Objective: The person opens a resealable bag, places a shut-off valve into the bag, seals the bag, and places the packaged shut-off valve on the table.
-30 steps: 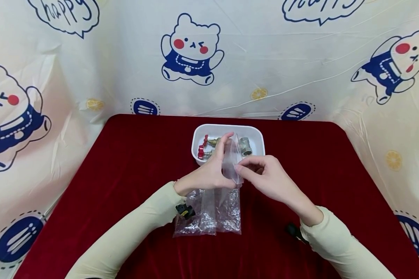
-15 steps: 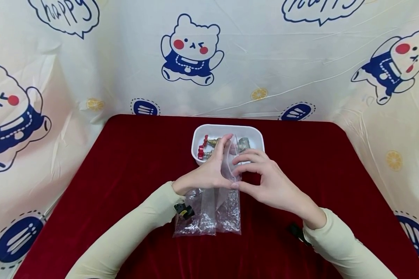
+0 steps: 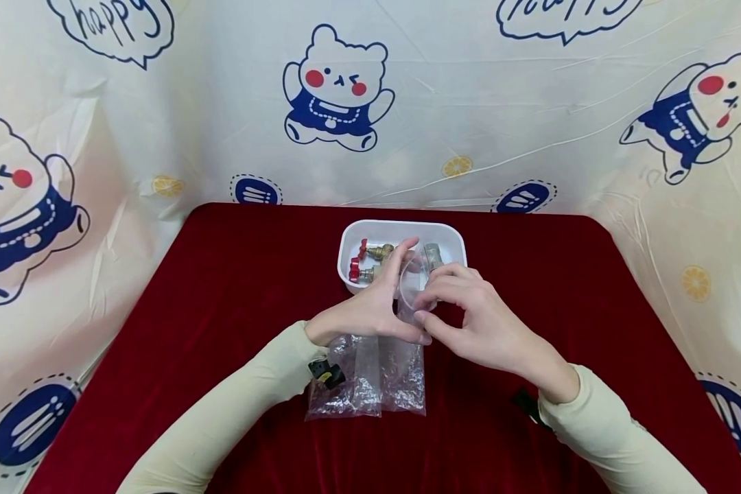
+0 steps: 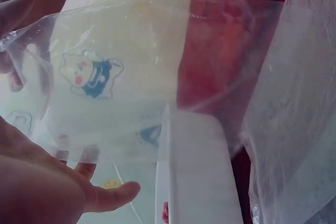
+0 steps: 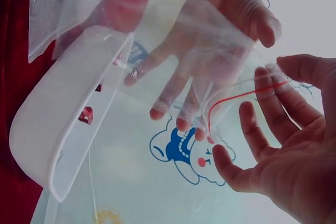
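Between the two hands is a clear zip bag (image 5: 178,77) with a red line along its bowed mouth. My left hand (image 3: 367,309) supports it with fingers spread and straight, seen through the film in the right wrist view. At the bag's mouth, the thumb and fingers of my right hand (image 3: 488,322) pinch the edge. Just beyond the hands stands a white tray (image 3: 401,231). It holds a brass valve (image 3: 379,252) with a red handle, a second red-handled valve (image 3: 361,272) and a grey metal pipe fitting (image 3: 432,254), partly hidden by the hands.
More clear plastic bags (image 3: 401,384) lie on the dark red tablecloth (image 3: 253,274), under and in front of the hands. A white curtain (image 3: 469,103) printed with cartoon bears surrounds the table's back and sides.
My right hand's fingers spread off the bag's mouth, then closed in on its edge again. The mouth has bowed into a wider, rounded opening. My left hand has hardly moved.
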A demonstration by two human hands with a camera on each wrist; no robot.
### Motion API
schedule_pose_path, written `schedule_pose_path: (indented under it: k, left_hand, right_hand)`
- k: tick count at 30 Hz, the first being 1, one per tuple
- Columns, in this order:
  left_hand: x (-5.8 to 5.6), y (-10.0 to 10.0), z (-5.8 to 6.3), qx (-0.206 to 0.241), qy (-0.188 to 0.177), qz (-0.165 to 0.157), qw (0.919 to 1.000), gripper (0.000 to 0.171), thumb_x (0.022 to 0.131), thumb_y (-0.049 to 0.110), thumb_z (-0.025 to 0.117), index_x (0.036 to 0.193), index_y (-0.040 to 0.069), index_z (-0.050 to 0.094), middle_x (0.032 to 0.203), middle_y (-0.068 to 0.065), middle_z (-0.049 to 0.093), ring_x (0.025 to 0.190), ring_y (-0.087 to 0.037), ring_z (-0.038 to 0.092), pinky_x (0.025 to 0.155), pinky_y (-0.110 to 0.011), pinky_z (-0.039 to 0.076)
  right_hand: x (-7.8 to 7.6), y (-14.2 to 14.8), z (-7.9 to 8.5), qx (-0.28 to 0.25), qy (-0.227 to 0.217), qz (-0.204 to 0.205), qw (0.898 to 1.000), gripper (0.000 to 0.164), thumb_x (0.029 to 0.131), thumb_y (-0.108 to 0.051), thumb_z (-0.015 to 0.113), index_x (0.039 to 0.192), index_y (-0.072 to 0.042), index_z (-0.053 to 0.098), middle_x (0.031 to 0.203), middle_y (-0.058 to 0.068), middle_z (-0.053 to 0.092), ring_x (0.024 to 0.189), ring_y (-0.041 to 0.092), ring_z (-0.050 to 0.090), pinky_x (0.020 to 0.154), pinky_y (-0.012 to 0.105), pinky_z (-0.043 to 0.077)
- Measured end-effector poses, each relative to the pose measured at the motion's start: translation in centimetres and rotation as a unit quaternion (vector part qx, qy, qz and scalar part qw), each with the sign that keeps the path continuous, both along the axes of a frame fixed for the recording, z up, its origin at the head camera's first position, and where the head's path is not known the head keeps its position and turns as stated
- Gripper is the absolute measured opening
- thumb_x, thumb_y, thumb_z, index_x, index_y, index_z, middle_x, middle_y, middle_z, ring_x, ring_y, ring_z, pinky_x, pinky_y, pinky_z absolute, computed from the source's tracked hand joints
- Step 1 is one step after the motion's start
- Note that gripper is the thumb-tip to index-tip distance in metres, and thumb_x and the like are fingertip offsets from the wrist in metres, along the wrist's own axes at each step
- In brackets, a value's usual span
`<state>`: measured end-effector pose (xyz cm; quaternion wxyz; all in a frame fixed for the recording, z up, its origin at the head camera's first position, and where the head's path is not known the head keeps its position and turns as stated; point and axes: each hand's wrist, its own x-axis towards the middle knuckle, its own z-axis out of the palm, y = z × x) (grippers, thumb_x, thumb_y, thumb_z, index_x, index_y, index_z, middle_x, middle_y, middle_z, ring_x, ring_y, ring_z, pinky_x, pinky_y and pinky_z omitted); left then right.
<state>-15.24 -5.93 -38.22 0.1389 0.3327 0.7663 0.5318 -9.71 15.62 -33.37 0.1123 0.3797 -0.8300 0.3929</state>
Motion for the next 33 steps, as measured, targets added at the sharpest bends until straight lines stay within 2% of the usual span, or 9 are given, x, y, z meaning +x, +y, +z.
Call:
schedule_pose_path:
  k: [4,7,12,17,20,23,27,30,33]
  left_hand:
    - [0.2,0.2,0.2,0.002,0.002,0.003,1.0000,0.139,0.065,0.035,0.099,0.164,0.043,0.002,0.169,-0.004,0.011,0.155,-0.018,0.015,0.118,-0.065,0.022]
    - [0.1,0.2,0.2,0.009,0.007,0.004,0.9999,0.135,0.066,0.035,0.097,0.165,0.039,0.006,0.170,-0.007,0.009,0.156,-0.022,0.014,0.117,-0.066,0.023]
    - [-0.2,-0.2,0.2,0.040,0.001,-0.002,0.9992,0.128,0.068,0.034,0.089,0.166,0.026,0.009,0.164,-0.011,0.017,0.148,-0.027,0.031,0.114,-0.058,0.036]
    - [-0.3,-0.6,0.1,0.050,0.003,-0.017,0.9986,0.126,0.069,0.032,0.087,0.167,0.023,0.007,0.161,-0.012,0.024,0.143,-0.026,0.038,0.113,-0.054,0.039]
    - [-0.4,-0.7,0.0,0.051,0.004,-0.022,0.9984,0.125,0.069,0.027,0.087,0.166,0.024,0.009,0.159,-0.013,0.027,0.139,-0.027,0.042,0.112,-0.055,0.040]
    - [-0.4,-0.7,-0.1,0.041,0.009,-0.019,0.9989,0.124,0.066,0.021,0.088,0.166,0.024,0.013,0.159,-0.012,0.027,0.141,-0.027,0.040,0.113,-0.055,0.037]
    - [-0.4,-0.6,-0.1,0.032,0.013,-0.024,0.9991,0.124,0.062,0.013,0.085,0.164,0.023,0.017,0.157,-0.010,0.030,0.141,-0.025,0.038,0.112,-0.053,0.039]
    - [-0.6,-0.6,0.0,0.034,0.021,-0.032,0.9987,0.121,0.062,0.009,0.082,0.164,0.018,0.018,0.149,-0.012,0.035,0.131,-0.027,0.044,0.103,-0.047,0.047]
    - [-0.8,-0.9,0.2,0.023,0.025,-0.033,0.9989,0.119,0.063,0.010,0.080,0.164,0.017,0.017,0.144,-0.011,0.039,0.125,-0.029,0.047,0.098,-0.045,0.049]
  right_hand:
    - [-0.1,-0.1,0.0,-0.013,0.016,0.010,1.000,0.021,0.087,0.001,0.082,0.101,-0.015,0.080,0.099,-0.008,0.070,0.108,0.017,0.058,0.087,0.040,0.046]
    - [0.0,-0.1,0.0,-0.014,0.018,0.015,1.000,0.026,0.086,0.000,0.085,0.107,-0.014,0.080,0.105,-0.004,0.069,0.109,0.019,0.058,0.086,0.039,0.047]
    - [0.1,0.2,0.0,0.006,0.007,0.026,1.000,0.040,0.082,-0.007,0.091,0.119,-0.012,0.077,0.118,0.001,0.067,0.117,0.021,0.057,0.092,0.041,0.048]
    - [-0.4,0.5,-0.3,0.028,0.011,0.058,0.998,0.029,0.084,-0.005,0.089,0.110,-0.015,0.079,0.120,-0.003,0.070,0.119,0.022,0.052,0.098,0.039,0.046]
    - [-0.7,0.6,-0.5,0.033,0.022,0.073,0.997,0.026,0.085,0.001,0.086,0.106,-0.015,0.081,0.119,-0.002,0.070,0.112,0.021,0.055,0.091,0.035,0.049]
    - [-0.9,0.7,-0.6,0.028,0.024,0.081,0.996,0.027,0.086,0.009,0.081,0.104,-0.011,0.081,0.115,0.000,0.072,0.105,0.018,0.064,0.087,0.031,0.055]
    - [-1.0,0.9,-0.5,0.040,0.026,0.080,0.996,0.024,0.090,0.010,0.076,0.106,-0.008,0.078,0.112,0.000,0.074,0.096,0.013,0.071,0.084,0.030,0.059]
    - [-0.9,1.0,-0.2,0.073,0.046,0.070,0.994,0.022,0.093,0.004,0.074,0.112,-0.009,0.073,0.105,-0.001,0.074,0.080,0.007,0.066,0.075,0.025,0.058]
    - [-0.9,1.5,0.4,0.109,0.076,0.053,0.990,0.021,0.094,-0.001,0.071,0.112,-0.011,0.072,0.093,-0.005,0.070,0.064,0.002,0.052,0.062,0.020,0.051]
